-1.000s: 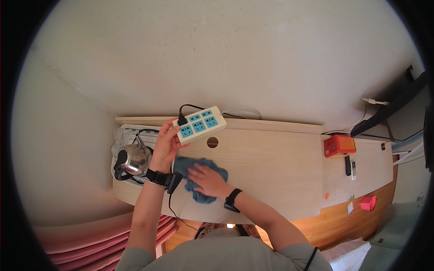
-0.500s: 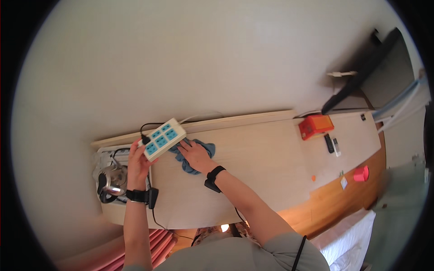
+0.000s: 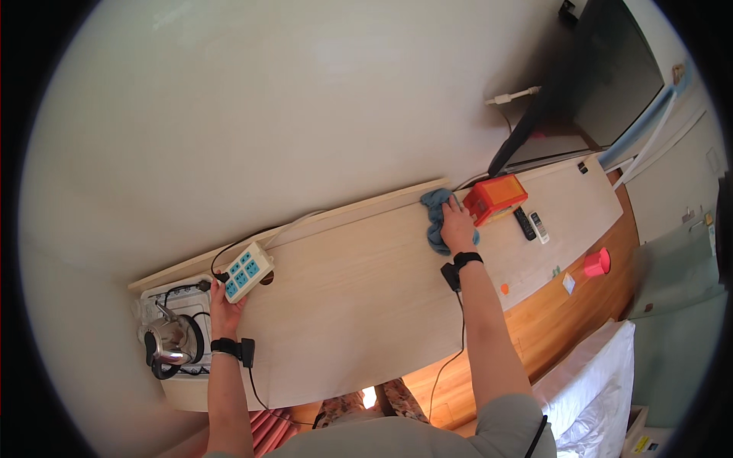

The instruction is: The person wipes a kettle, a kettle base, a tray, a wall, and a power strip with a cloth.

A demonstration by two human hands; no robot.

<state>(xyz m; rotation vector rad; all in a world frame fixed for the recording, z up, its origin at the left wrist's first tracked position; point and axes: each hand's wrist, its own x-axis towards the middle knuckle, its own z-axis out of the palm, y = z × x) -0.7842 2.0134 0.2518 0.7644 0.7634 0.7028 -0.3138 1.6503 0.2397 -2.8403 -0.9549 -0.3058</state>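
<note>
At the left of the long pale wooden desk (image 3: 343,305), my left hand (image 3: 224,311) grips the lower left end of a white power strip (image 3: 249,273) with blue sockets. A black plug sits in its left end, and its cords run back along the wall. My right hand (image 3: 458,227) is farther right, pressed on a crumpled blue-grey cloth (image 3: 437,221) that lies on the desktop. The cloth is right beside a red and orange box (image 3: 495,198). Part of the cloth is hidden under my palm.
A steel kettle (image 3: 174,340) stands on a white tray (image 3: 200,290) left of my left hand. Right of the box lie a black remote (image 3: 524,224) and a white remote (image 3: 539,227). A television (image 3: 588,84) overhangs the desk's far right. A pink bin (image 3: 597,262) stands on the floor.
My right hand has slid the cloth far to the right, from beside the power strip to the red box. The strip, still in my left hand, is lower, nearer the desktop. The view has shifted right.
</note>
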